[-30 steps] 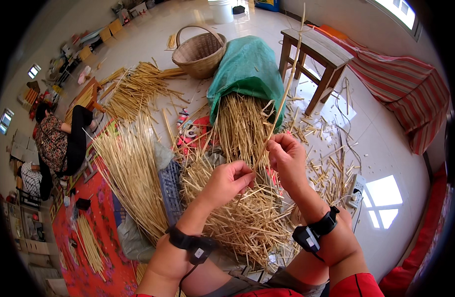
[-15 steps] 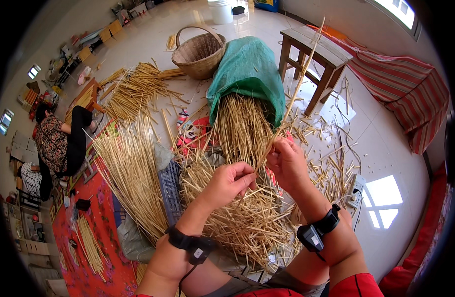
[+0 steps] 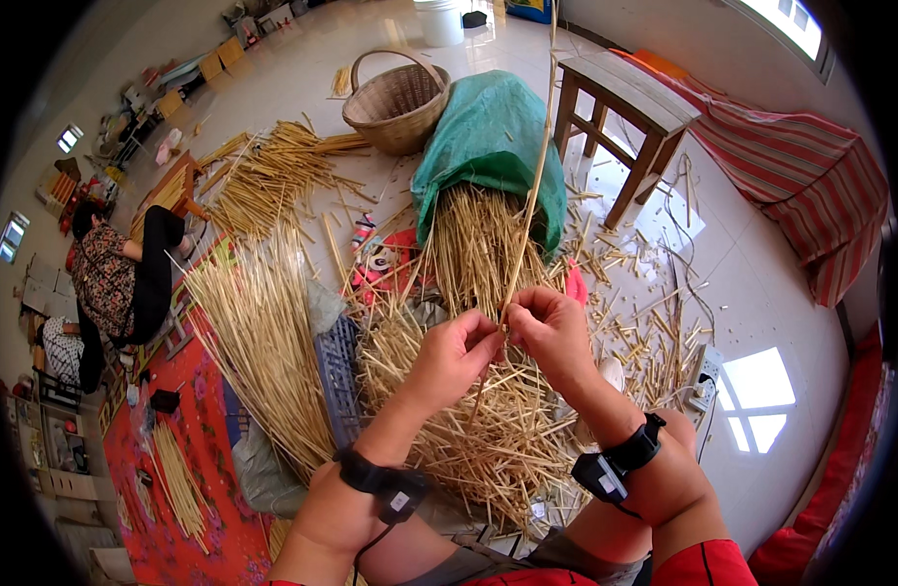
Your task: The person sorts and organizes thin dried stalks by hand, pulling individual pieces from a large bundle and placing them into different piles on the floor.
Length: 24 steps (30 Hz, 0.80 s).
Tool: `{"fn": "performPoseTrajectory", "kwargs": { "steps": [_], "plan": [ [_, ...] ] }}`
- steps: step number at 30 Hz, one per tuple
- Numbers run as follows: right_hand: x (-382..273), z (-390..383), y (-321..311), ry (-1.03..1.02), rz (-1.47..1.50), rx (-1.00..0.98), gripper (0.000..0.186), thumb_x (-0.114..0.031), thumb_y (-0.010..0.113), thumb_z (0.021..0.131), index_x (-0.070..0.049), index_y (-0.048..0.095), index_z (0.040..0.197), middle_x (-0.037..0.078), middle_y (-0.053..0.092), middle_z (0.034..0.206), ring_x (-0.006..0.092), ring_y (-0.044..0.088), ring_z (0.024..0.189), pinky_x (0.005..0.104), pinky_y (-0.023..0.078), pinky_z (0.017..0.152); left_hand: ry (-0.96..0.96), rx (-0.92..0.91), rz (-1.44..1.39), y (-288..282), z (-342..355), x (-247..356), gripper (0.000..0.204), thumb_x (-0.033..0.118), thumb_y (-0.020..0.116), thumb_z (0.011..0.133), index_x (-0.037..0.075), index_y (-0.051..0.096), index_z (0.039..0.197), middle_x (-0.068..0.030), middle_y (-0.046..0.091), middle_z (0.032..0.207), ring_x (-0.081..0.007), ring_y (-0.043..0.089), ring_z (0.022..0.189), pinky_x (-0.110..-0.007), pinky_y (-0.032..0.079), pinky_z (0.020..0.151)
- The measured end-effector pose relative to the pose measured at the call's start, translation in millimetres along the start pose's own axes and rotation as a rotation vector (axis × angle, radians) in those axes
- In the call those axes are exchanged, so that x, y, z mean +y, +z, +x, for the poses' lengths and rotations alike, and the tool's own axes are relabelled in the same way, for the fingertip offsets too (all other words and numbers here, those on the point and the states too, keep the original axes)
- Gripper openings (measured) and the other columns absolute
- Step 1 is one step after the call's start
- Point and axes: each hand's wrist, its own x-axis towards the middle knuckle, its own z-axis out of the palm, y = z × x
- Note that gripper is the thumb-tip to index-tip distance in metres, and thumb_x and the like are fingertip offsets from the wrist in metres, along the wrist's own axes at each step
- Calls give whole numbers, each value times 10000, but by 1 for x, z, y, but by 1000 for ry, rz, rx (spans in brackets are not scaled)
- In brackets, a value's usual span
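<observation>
A long straw stalk (image 3: 533, 200) stands nearly upright between my hands, its thin top reaching the upper edge of the view. My left hand (image 3: 459, 354) pinches it low down with thumb and fingers. Close against that grip, my right hand (image 3: 548, 330) is closed on the same stalk, the fingertips of both hands almost touching. Below them spreads a heap of loose straw pieces (image 3: 498, 454). Just beyond, a bundle of straw (image 3: 476, 244) sticks out of a green woven sack (image 3: 493, 122).
Long pale stalks (image 3: 263, 342) lie at the left beside a blue plastic crate (image 3: 338, 381). A wicker basket (image 3: 395, 109), a wooden stool (image 3: 629, 98) and a power strip (image 3: 704, 378) stand around. Another person (image 3: 117, 264) sits at far left. Straw scraps (image 3: 644, 342) litter the right floor.
My right hand has come down and left toward my left hand. The stalk has swung from leaning right to nearly upright.
</observation>
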Motion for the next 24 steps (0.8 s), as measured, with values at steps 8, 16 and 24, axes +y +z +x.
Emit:
{"fn": "performPoseTrajectory", "kwargs": {
  "steps": [8, 16, 24],
  "plan": [
    [7, 2, -1, -23, -52, -5, 82, -45, 566, 812, 17, 587, 763, 24, 590, 644, 64, 544, 545, 192, 418, 489, 43, -3, 86, -1, -1, -1, 76, 92, 559, 895, 23, 556, 862, -9, 603, 695, -35, 482, 545, -189, 385, 486],
    [7, 2, -8, 154, 433, -180, 86, -95, 562, 841, -14, 577, 815, 10, 558, 664, 51, 476, 525, 187, 374, 471, -53, -118, -236, -5, -4, 16, 87, 107, 545, 905, 27, 557, 875, -16, 602, 711, -25, 461, 538, -162, 375, 489],
    [3, -1, 1, 53, 163, -95, 62, -87, 579, 823, -26, 573, 813, -19, 532, 639, 32, 421, 491, 175, 297, 437, -11, -46, -177, -5, -1, 7, 73, 101, 551, 903, 35, 543, 872, -16, 597, 717, -26, 462, 549, -156, 368, 493]
  ]
}}
